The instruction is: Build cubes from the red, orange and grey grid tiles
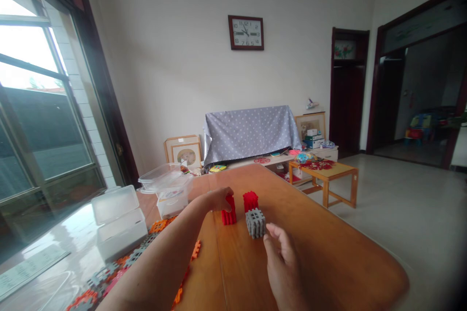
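Tabletop (335,262): Three small ridged blocks stand toward the middle of the glossy brown surface, between two bare hands.
Left red block (229,218): Upright, left of the other two, its upper part partly covered by a hand.
Left hand (220,200): Clasped over that block from above, thumb on the near side; contact on the far side is hidden.
Gray block (255,224): Nearer than the right red block (250,199), overlapping it in view; whether the two touch cannot be told.
Right hand (282,252): Holds nothing, thumb and fingers parted just beside the gray block's right side.
Toothed sides (260,231): Likely light, fairly stiff plastic or foam, hardly fragile, though joined pieces may separate under a hard squeeze. Ridges should resist slipping; opposite walls, low down, look the surest hold.
Loose orange pieces (159,226): Scattered at left with gray ones, beside clear boxes (122,238).
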Available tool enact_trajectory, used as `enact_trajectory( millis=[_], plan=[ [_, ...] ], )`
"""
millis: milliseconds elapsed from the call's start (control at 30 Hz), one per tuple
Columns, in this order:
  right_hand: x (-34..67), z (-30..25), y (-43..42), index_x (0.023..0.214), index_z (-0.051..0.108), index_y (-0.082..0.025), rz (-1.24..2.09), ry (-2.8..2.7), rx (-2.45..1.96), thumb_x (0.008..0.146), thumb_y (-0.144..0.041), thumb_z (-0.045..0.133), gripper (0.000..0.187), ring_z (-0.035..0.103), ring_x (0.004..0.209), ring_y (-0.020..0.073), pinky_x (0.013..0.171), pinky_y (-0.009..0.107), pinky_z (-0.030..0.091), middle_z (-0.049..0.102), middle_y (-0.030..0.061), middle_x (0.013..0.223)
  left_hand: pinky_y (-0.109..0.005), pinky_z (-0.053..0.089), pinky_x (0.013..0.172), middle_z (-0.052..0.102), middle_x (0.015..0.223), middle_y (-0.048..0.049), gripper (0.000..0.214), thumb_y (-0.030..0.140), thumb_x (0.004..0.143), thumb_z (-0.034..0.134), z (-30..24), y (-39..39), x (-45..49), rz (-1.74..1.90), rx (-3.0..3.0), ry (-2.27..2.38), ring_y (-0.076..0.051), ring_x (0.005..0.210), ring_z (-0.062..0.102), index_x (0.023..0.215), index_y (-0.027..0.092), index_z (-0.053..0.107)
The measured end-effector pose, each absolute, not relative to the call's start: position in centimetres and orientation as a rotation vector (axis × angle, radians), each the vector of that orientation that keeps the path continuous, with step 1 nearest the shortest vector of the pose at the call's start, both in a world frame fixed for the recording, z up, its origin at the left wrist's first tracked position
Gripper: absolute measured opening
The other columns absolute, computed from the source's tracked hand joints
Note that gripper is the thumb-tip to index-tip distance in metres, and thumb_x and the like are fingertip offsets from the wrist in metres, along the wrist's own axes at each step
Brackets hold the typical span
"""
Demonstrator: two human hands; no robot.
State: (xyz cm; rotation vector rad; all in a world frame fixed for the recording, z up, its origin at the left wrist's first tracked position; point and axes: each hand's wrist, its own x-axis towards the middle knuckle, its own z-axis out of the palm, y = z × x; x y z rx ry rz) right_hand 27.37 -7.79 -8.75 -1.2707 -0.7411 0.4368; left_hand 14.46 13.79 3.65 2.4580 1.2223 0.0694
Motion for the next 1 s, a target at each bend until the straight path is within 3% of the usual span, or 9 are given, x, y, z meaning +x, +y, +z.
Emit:
enact_trajectory(
  millis=[167,367,500,767,867,1000],
  plan=[
    [27.6,-8.8,-7.9,0.117,0.062,-0.021,0.411,-0.726,-1.264,0.087,-0.049,0.056,0.041,0.059,0.118,0.0274,0.096,0.038,0.047,0.065,0.0107,0.126,-0.032,0.053,0.085,0.061,0.133,-0.0116,0.074,0.026,0.061,0.076,3.8,12.8,14.3,0.228,2.469,1.192,-0.028,0.111,0.063,0.132,0.020,0.054],
    [27.9,-9.5,-7.6,0.113,0.061,-0.021,0.399,-0.704,-1.257,0.087,-0.051,0.056,0.040,0.063,0.112,0.0277,0.094,0.039,0.049,0.069,0.0103,0.116,-0.032,0.045,0.101,0.060,0.133,-0.0109,0.048,0.017,0.077,0.058,4.1,10.0,12.9,0.692,2.447,1.193,-0.023,0.121,0.057,0.126,0.018,0.054],
    [27.9,-9.5,-7.7,0.105,0.061,-0.021,0.419,-0.745,-1.271,0.087,-0.052,0.055,0.037,0.064,0.100,0.0264,0.089,0.038,0.050,0.070,0.0076,0.103,-0.030,0.052,0.089,0.067,0.116,-0.0094,0.031,0.030,0.085,0.056,3.9,6.3,9.6,1.051,2.165,1.089,-0.021,0.107,0.063,0.114,0.018,0.057],
    [27.1,-8.7,-8.7,0.092,0.064,-0.020,0.401,-0.894,-1.333,0.084,-0.054,0.057,0.036,0.063,0.080,0.0231,0.074,0.032,0.050,0.069,0.0040,0.084,-0.027,0.050,0.078,0.069,0.092,-0.0041,0.037,0.053,0.093,0.046,2.4,0.7,-0.4,1.375,1.854,1.244,-0.018,0.087,0.063,0.101,0.019,0.059],
    [26.8,-9.0,-8.8,0.094,0.065,-0.020,0.371,-0.986,-1.372,0.084,-0.055,0.056,0.037,0.064,0.078,0.0228,0.073,0.032,0.050,0.070,0.0040,0.083,-0.027,0.049,0.076,0.069,0.091,-0.0045,0.041,0.055,0.096,0.037,0.9,0.4,-3.3,1.443,1.801,1.432,-0.019,0.087,0.064,0.099,0.020,0.057],
    [26.2,-10.0,-8.4,0.089,0.066,-0.022,0.350,-1.178,-1.405,0.081,-0.057,0.059,0.037,0.063,0.070,0.0224,0.068,0.031,0.051,0.071,0.0035,0.078,-0.027,0.048,0.077,0.070,0.094,-0.0043,0.035,0.045,0.100,0.030,-1.6,1.0,-5.5,1.376,1.858,1.718,-0.020,0.091,0.064,0.105,0.022,0.056]
  ],
)
